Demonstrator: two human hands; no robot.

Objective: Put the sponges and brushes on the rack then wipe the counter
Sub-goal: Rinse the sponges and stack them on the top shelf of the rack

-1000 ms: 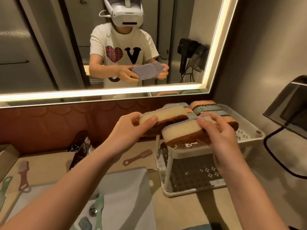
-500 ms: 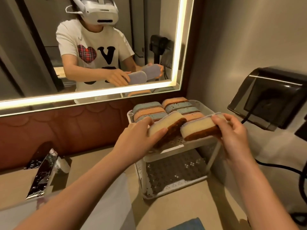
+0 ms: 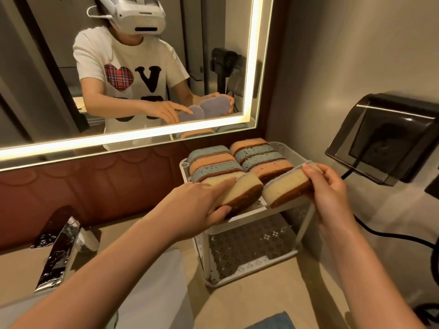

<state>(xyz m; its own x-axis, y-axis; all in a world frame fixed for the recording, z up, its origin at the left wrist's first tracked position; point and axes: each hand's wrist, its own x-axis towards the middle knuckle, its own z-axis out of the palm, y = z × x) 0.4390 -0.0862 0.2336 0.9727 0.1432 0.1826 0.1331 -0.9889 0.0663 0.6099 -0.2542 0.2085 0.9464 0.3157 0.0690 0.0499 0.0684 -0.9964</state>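
Mid-placement on rack [image 3: 184,166]: left hand [image 3: 197,205] seemingly pinching left sponge [image 3: 242,191], right hand [image 3: 330,193] gripping right sponge [image 3: 285,186]. Next, settle both down, then let go.

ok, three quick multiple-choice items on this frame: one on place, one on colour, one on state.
1. On the rack, where do the blue and orange sponges sit?
A) lower shelf
B) top shelf
C) hung from its side

2. The left hand holds a front sponge. What colour is its foam?
A) green
B) pink
C) pale yellow

3. What is the right hand doing?
A) pinching a second sponge
B) lying flat on the counter
C) holding a brush

Answers:
1. B: they stand in two rows on the upper tray.
2. C: the foam is pale yellow over a brown pad.
3. A: fingers and thumb close on the sponge's end.
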